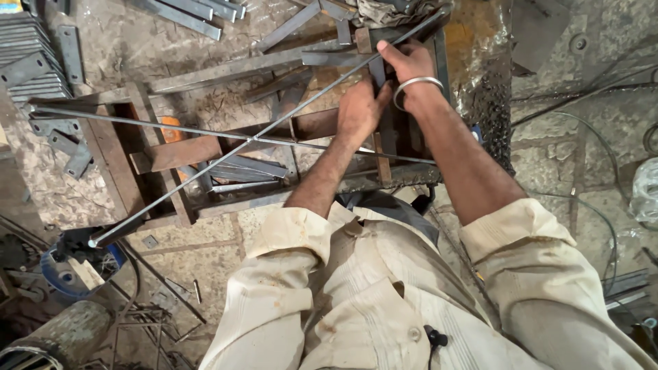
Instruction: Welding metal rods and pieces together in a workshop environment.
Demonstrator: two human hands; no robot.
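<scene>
Both hands on work frame – right hand (404, 65) clamps dark flat bar (378, 75), left hand (358, 109) presses beside it; long rod (260, 133) lies loose across – could slide off if bumped

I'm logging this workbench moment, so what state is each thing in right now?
Left hand: closed on a flat steel bar, fingers curled.
Right hand: gripping the bar's upper end.
Bangle: on the right wrist.
Long thin rod: lying diagonally across the rusty steel frame.
Second thin rod: lying crosswise, crossing the first.
Flat strips: stacked at the upper left.
</scene>
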